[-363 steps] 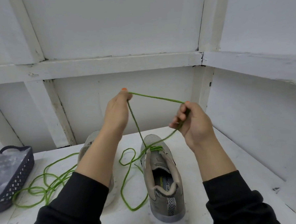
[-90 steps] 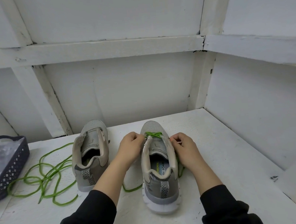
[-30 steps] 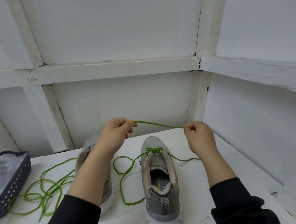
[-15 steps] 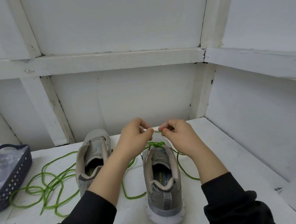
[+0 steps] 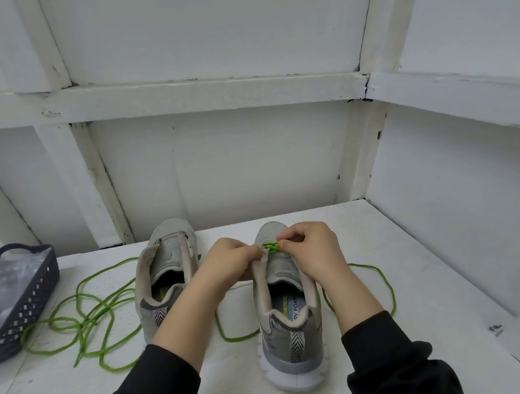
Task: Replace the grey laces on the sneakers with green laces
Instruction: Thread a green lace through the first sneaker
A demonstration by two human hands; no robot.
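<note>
1. A grey mesh sneaker with a white sole [image 5: 289, 312] is standing upright on a white painted table [image 5: 422, 278], right of centre. Its long axis is running straight away from the viewer, with the toe pointing at the back wall and the heel with its striped pull tab nearest the camera.
2. A bright green cord lace [image 5: 270, 247] is crossing the eyelets nearest the toe of this sneaker. Its loose ends are trailing onto the table: one is looping out to the shoe's right, and the other is curving along its left side.
3. The left hand [image 5: 229, 264] is reaching in from the lower left, back of the hand up and fingers curled. It is pinching the left eyelet edge of the sneaker, just beside the green crossing.
4. The right hand [image 5: 313, 251] is reaching over the shoe's right side with its knuckles up. Its thumb and forefinger are pinching the green lace at the crossing, and an orange-painted nail is showing.
5. Both forearms are coming out of black sleeves [image 5: 160, 379].
6. A second grey mesh sneaker without laces [image 5: 166, 271] is standing parallel to the first on its left, apart from it, toe also towards the wall.
7. A second green lace [image 5: 87, 314] is lying in loose tangled loops on the table left of that shoe, reaching a dark blue perforated plastic basket [image 5: 32, 299] at the left edge.
</note>
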